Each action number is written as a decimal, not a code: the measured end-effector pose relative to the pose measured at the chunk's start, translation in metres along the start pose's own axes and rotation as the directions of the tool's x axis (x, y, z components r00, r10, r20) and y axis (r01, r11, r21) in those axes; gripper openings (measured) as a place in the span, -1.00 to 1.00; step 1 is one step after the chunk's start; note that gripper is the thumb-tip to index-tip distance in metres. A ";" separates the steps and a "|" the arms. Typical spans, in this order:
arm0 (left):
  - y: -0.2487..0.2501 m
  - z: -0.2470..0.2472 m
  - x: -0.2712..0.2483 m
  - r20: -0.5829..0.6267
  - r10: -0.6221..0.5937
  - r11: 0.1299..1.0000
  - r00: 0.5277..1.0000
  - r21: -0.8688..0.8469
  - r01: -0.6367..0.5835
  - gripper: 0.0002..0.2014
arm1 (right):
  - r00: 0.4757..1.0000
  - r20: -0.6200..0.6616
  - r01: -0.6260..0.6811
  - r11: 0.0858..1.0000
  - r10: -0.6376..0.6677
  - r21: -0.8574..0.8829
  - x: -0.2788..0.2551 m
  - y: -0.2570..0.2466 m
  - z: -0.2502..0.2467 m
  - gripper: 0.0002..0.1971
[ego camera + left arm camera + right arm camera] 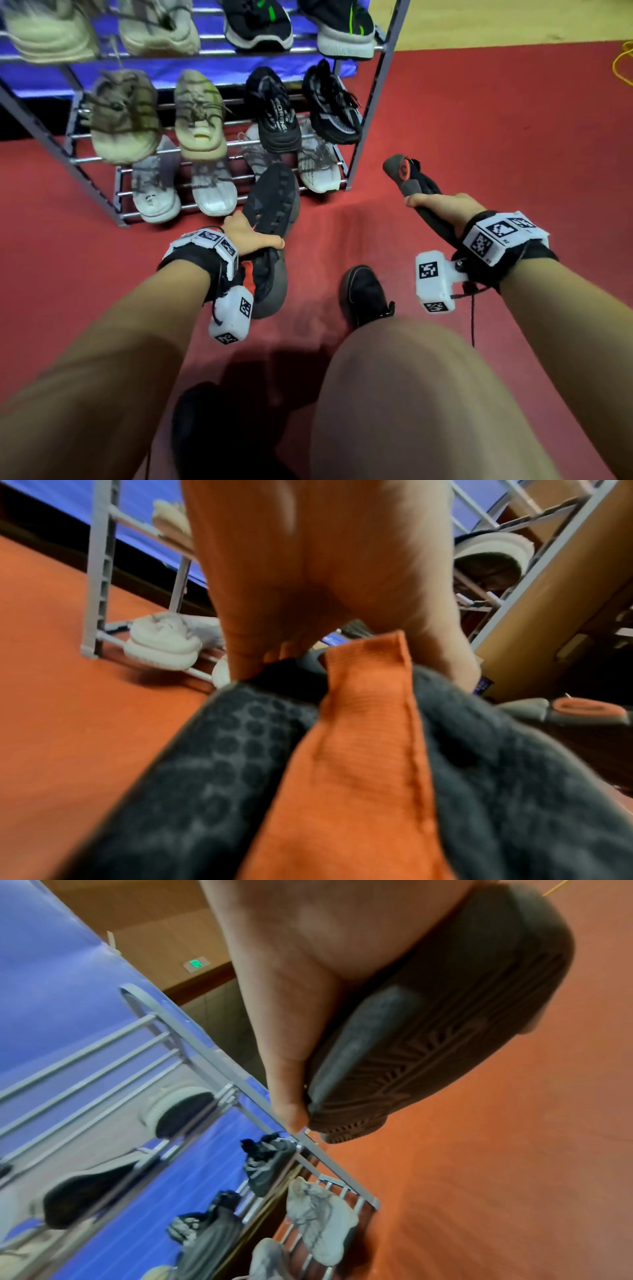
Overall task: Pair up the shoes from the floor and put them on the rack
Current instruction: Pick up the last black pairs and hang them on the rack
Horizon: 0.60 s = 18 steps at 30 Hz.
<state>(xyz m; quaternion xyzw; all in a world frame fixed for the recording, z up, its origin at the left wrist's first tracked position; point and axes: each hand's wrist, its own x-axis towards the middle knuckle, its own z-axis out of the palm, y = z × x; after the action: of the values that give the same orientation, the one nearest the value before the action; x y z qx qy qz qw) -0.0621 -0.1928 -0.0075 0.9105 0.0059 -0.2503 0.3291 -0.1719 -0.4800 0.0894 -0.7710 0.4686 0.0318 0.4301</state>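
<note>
grey metal rack [371, 102] full of paired shoes [202, 113]

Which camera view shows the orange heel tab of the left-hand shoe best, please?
The left wrist view: the orange heel tab fills the frame below the left hand. The head view shows only a sliver; the right wrist view shows none.

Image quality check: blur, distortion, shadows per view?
Head: upper rack shoes smeared, wide-angle bends its posts, person's shadow on the red floor. Left wrist: dark shoe soft, too close to the lens. Right wrist: frame tilted, rack and background streaked; shoe sole tread still readable.
</note>
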 end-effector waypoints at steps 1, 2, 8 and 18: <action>0.009 -0.010 -0.017 0.033 0.034 0.999 0.999 0.032 -0.035 -0.16 | 1.000 0.002 0.022 0.999 -0.022 -0.027 -0.007 -0.008 -0.006 -0.56; 0.015 -0.018 -0.028 0.057 0.070 0.996 0.996 0.059 -0.073 -0.34 | 0.999 0.003 0.037 0.998 -0.037 -0.056 -0.012 -0.017 -0.011 -0.57; 0.056 -0.078 -0.057 0.063 0.332 0.922 0.941 0.191 -0.338 -0.28 | 0.989 0.140 0.069 0.986 -0.048 -0.149 -0.044 -0.060 -0.039 -0.65; 0.126 -0.167 -0.102 0.038 0.537 0.800 0.843 0.294 -0.523 -0.06 | 0.977 0.041 0.210 0.974 -0.207 -0.085 -0.102 -0.101 -0.075 -0.66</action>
<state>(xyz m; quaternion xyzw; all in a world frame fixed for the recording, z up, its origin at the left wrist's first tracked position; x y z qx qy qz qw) -0.0534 -0.1752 0.2247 0.9198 -0.2782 -0.1249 0.2469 -0.1800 -0.4423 0.2464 -0.8335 0.3762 0.0197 0.4040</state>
